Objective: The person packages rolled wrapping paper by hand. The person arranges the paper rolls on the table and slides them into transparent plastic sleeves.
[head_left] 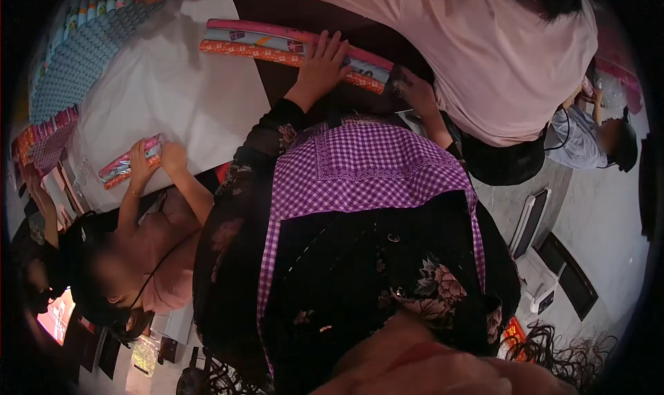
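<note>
Three wrapping paper rolls (242, 40), pink, pale blue and orange-patterned, lie side by side as one bundle on the dark part of the table. My left hand (321, 70) rests across the middle of this bundle, its fingers stretched out over the rolls. At the right end, my right hand (417, 93) has its fingers bent together around what looks like clear plastic film (399, 80). Its fingertips are dim and partly hidden. Below my hands is the purple checked apron (373, 160) that I wear.
White sheeting (180, 84) covers the table's left part. A co-worker in pink (498, 56) leans in close at the right. Another person at the left holds a similar bundle (130, 163). Stacks of patterned rolls (86, 66) stand at the upper left.
</note>
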Action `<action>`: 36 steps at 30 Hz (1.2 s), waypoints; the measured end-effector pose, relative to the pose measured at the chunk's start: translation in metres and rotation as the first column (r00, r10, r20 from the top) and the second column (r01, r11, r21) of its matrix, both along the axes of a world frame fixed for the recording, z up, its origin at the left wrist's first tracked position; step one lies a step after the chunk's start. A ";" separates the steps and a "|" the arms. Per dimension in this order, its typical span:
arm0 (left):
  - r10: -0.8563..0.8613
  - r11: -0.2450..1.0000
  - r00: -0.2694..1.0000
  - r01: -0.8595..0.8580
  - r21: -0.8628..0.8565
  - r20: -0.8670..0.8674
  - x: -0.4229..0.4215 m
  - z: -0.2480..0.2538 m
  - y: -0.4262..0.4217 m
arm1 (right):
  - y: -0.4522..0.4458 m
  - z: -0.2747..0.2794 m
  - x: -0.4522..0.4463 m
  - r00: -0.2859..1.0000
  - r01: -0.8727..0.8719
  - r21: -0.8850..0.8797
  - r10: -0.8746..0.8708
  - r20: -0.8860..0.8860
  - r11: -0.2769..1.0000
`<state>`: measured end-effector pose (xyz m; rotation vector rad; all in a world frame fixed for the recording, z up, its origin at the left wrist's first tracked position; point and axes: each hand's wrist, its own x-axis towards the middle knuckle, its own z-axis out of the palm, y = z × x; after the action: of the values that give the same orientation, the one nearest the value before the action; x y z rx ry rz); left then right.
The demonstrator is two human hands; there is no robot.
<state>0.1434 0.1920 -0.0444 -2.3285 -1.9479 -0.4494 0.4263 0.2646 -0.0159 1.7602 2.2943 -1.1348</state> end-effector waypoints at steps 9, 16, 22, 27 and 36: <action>0.006 1.000 1.000 -0.006 0.003 -0.024 -0.001 -0.004 0.001 | 0.000 -0.023 -0.001 0.775 0.307 -0.503 -0.519 -0.361 0.808; 0.019 0.998 0.999 -0.021 -0.063 -0.038 0.000 -0.003 0.001 | 0.003 0.006 -0.016 0.820 0.275 -0.542 -0.488 -0.299 0.794; 0.016 0.998 0.999 -0.018 -0.054 -0.032 0.000 -0.004 0.002 | 0.004 -0.010 -0.017 0.727 0.140 -0.642 -0.519 -0.450 0.754; 0.010 0.998 1.000 -0.011 -0.067 -0.026 0.000 0.000 0.002 | 0.004 -0.003 -0.023 0.530 0.152 -0.873 -0.784 -0.324 0.464; 0.035 0.973 0.998 -0.021 -0.231 0.058 0.000 0.005 0.001 | -0.009 -0.015 -0.023 0.263 0.201 -0.868 -0.878 -0.399 0.455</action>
<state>0.1435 0.1930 -0.0391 -2.4443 -2.1652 -0.3118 0.4032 0.2559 -0.0312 1.9343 0.7155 -3.0654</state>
